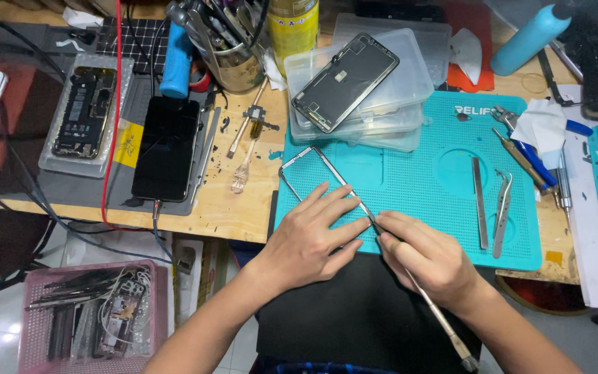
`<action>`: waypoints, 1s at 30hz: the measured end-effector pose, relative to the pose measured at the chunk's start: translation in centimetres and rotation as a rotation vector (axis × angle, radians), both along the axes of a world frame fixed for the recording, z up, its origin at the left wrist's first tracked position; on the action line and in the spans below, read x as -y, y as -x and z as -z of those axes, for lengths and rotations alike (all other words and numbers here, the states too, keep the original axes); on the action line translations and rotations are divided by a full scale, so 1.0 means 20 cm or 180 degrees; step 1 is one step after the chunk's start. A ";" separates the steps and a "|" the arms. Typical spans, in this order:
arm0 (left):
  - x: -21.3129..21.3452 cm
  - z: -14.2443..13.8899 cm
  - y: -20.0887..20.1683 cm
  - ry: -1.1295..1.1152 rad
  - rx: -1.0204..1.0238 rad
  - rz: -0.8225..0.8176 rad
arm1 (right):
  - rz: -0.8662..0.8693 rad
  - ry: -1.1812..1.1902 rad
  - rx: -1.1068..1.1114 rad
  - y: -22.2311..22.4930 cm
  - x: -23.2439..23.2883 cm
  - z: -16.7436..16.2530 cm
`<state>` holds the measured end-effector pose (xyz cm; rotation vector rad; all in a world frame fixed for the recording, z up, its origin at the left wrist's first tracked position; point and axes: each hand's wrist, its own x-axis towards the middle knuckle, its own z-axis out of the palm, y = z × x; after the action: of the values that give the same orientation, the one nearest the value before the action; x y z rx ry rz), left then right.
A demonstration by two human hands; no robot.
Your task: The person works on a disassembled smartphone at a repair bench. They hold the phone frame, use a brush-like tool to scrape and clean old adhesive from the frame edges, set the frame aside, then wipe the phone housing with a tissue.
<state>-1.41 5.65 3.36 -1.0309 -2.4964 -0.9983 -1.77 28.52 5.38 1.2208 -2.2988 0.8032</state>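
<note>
Left hand (311,239) pins phone frame (311,173); right hand (429,253) grips scraper (432,310); yellow-labelled can (293,24) behind.

a dark phone screen (166,148) lies left of a yellow-labelled can (293,26) at the back.

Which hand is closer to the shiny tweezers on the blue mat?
Right. The right hand is just left of the tweezers, holding a thin tool. The left hand is farther left, on the phone frame.

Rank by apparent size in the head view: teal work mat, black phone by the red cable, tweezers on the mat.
1. Teal work mat, clearly largest.
2. Black phone.
3. Tweezers, thinnest and smallest.
All lie on the same bench, so the order is fairly safe.
</note>
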 end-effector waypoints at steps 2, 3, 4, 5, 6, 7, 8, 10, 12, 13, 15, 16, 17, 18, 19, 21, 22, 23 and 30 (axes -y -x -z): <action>-0.01 -0.01 -0.01 -0.0043 -0.0055 -0.0027 | -0.0022 0.0086 0.0113 -0.02 -0.02 -0.01; -0.01 -0.01 -0.02 -0.0033 -0.0055 0.0036 | -0.0025 0.0115 0.0181 -0.04 -0.04 -0.01; -0.01 -0.01 -0.03 -0.0031 -0.0048 0.0099 | -0.0027 0.0137 0.0257 -0.04 -0.05 -0.01; -0.02 -0.01 -0.04 -0.0028 -0.0030 0.0168 | -0.0055 0.0122 0.0279 -0.05 -0.06 0.00; -0.02 -0.01 -0.04 -0.0076 -0.0007 0.0157 | -0.0077 0.0111 0.0314 -0.06 -0.08 0.00; -0.02 -0.01 -0.04 -0.0120 0.0017 0.0153 | -0.0093 0.0105 0.0352 -0.06 -0.09 0.00; -0.03 0.00 -0.04 -0.0162 0.0027 0.0153 | -0.0085 0.0097 0.0334 -0.07 -0.09 0.01; -0.03 0.00 -0.03 -0.0148 0.0044 0.0155 | -0.0081 0.0082 0.0268 -0.07 -0.09 0.02; -0.03 0.00 -0.03 -0.0124 0.0040 0.0160 | -0.0063 0.0056 0.0178 -0.06 -0.09 0.03; -0.03 -0.01 -0.03 -0.0105 0.0024 0.0166 | -0.0065 0.0046 0.0131 -0.06 -0.08 0.03; -0.03 -0.01 -0.02 -0.0087 0.0000 0.0168 | -0.0099 0.0023 0.0099 -0.05 -0.07 0.03; -0.03 -0.01 -0.02 -0.0090 -0.0012 0.0168 | -0.0116 0.0008 0.0084 -0.05 -0.07 0.02; -0.03 -0.01 -0.02 -0.0091 -0.0029 0.0168 | -0.0112 0.0017 0.0103 -0.05 -0.06 0.02; -0.03 -0.01 -0.02 -0.0099 -0.0032 0.0155 | -0.0105 0.0027 0.0118 -0.05 -0.06 0.02; -0.03 -0.01 -0.03 -0.0105 -0.0036 0.0144 | -0.0097 0.0038 0.0132 -0.05 -0.06 0.01; -0.02 -0.01 -0.03 -0.0116 -0.0041 0.0133 | -0.0114 0.0083 0.0134 -0.05 -0.06 0.01; -0.03 -0.02 -0.03 -0.0124 -0.0044 0.0132 | -0.0121 0.0100 0.0134 -0.05 -0.06 0.01; -0.03 -0.02 -0.03 -0.0134 -0.0042 0.0129 | -0.0099 0.0104 0.0159 -0.05 -0.06 0.00; -0.02 -0.01 -0.03 -0.0111 -0.0043 0.0138 | -0.0027 0.0118 0.0274 -0.07 -0.07 0.01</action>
<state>-0.88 6.04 3.46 -1.0821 -2.4467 -1.0400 -0.46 29.93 5.12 1.2026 -2.3371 0.9141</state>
